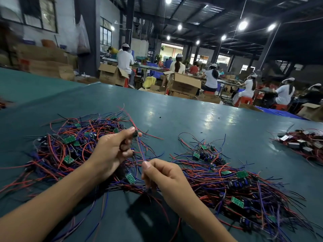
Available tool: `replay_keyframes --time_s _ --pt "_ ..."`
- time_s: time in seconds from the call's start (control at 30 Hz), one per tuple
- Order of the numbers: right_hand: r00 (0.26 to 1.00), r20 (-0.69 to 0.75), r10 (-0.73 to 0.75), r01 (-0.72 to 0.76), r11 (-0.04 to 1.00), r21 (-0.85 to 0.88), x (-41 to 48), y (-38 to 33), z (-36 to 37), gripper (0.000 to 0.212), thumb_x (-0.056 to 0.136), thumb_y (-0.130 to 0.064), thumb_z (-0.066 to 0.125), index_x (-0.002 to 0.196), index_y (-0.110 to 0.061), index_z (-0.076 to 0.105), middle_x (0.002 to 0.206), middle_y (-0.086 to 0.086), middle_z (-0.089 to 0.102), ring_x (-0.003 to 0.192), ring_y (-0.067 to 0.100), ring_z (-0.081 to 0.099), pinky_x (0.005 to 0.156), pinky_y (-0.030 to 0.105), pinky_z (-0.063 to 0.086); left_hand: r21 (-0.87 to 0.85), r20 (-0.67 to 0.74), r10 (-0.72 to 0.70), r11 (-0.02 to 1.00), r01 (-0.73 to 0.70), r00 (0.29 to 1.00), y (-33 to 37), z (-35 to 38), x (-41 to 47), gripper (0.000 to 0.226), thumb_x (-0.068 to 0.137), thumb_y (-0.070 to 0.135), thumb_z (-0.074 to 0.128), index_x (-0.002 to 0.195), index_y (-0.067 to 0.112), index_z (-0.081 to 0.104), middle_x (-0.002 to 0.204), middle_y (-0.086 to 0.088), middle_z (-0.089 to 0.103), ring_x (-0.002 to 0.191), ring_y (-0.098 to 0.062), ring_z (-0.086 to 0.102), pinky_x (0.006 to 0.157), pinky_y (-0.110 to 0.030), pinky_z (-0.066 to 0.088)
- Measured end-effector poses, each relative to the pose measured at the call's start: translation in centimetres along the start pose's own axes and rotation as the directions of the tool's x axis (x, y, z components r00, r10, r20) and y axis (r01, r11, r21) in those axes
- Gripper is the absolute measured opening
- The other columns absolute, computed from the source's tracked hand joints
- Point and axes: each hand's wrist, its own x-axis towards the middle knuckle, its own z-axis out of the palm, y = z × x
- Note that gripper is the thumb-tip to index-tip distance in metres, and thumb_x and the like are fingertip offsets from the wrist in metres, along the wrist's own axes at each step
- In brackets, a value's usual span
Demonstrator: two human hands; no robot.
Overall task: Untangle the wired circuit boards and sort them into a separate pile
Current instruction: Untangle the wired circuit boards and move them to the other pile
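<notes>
Above the teal table [174, 109], the left hand [113, 151] pinches a small circuit board [135, 134] over the left pile [70, 142]. The right hand [164, 177] pinches its purple wire [140, 149], stretched between the 2 hands; the right pile [236, 182] lies just beside

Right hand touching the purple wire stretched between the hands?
Touching. Head view: right hand pinches the lower end of the purple wire between thumb and fingers; left hand holds the top.

Hall: dark steel roof, round ceiling lamps [243, 25] blazing | left wall: paned windows [40, 13], dark pillar [87, 32] | floor: open cardboard boxes [185, 84], red stools [243, 101] | foreground: glossy teal table [192, 116] catching glare
</notes>
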Motion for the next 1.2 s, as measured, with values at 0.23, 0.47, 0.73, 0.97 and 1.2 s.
replay_keyframes --time_s 0.23,0.47,0.73,0.97,1.2 --pt "0.990 -0.056 -0.129 0.111 0.961 -0.252 -0.6 0.1 0.4 0.031 0.095 -0.028 0.064 0.069 -0.012 0.067 0.057 -0.011 0.052 0.055 0.004 0.044 0.057 0.025 0.036 -0.034 -0.022 -0.027 0.999 0.026 0.999 -0.5 -0.2 0.1 0.023 0.091 0.024 0.070 0.085 0.003 0.075 0.064 0.002 0.049 0.054 -0.006 0.040 0.044 -0.020 0.038" --pt "0.980 -0.122 -0.158 0.089 0.892 -0.442 -0.5 1.4 0.2 0.035 0.088 -0.027 0.071 0.059 -0.010 0.061 0.054 0.000 0.055 0.051 0.005 0.045 0.052 0.024 0.035 -0.138 0.160 -0.178 0.970 0.200 0.971 -0.2 -0.2 -0.3 0.043 0.084 0.033 0.073 0.111 -0.001 0.075 0.077 -0.001 0.062 0.067 -0.010 0.062 0.060 -0.028 0.057" --pt "0.928 -0.263 -0.264 0.124 0.884 -0.451 -0.3 1.2 0.0 0.066 0.095 -0.061 0.051 0.059 -0.007 0.063 0.050 0.000 0.050 0.047 0.015 0.045 0.051 0.036 0.037 -0.361 0.382 -0.304 0.820 0.444 0.873 0.5 -0.1 -0.7 0.043 0.089 0.024 0.053 0.110 -0.007 0.074 0.075 0.000 0.050 0.055 -0.006 0.042 0.047 -0.020 0.042" --pt "0.898 -0.375 -0.230 0.081 0.924 -0.373 0.1 1.8 -0.5 0.059 0.099 -0.056 0.046 0.059 -0.019 0.067 0.051 -0.014 0.056 0.048 0.010 0.055 0.051 0.023 0.038 -0.387 0.416 -0.327 0.781 0.490 0.849 0.7 0.4 -1.5 0.041 0.088 0.022 0.050 0.102 -0.007 0.074 0.072 0.001 0.044 0.050 -0.005 0.033 0.038 -0.016 0.029" --pt "0.916 -0.388 -0.101 0.046 0.988 -0.148 0.3 1.4 -0.3 0.036 0.095 -0.054 0.052 0.091 -0.024 0.072 0.057 0.000 0.050 0.049 0.012 0.043 0.047 0.034 0.036 0.290 0.251 0.032 0.951 -0.107 0.968 -0.4 1.1 -2.4 0.035 0.080 0.035 0.078 0.094 0.003 0.075 0.059 -0.003 0.028 0.044 -0.013 0.018 0.040 -0.019 0.022"
